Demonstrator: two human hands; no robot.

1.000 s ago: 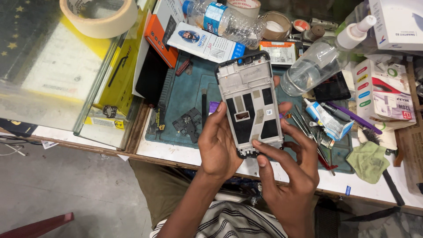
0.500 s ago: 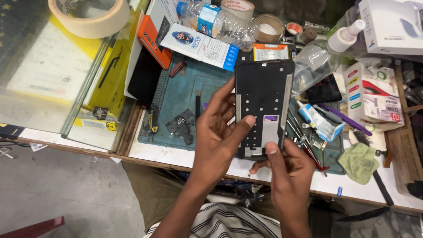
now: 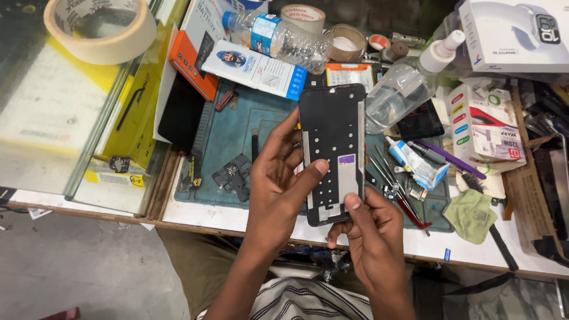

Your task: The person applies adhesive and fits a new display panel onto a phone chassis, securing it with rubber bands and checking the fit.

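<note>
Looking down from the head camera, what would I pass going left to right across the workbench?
Roll of tape → orange box → left hand → phone frame → glue tube → green cloth → white box.

A cluttered white workbench (wood-edged) stands over grey floor.

Both hands, left and right, hold a black phone frame above the teal mat.

phone frame: matt black with bare metal edge strips | mat: teal, matt rubbery | bottle: clear glossy plastic | cloth: soft green | tape roll: cream paper
</note>
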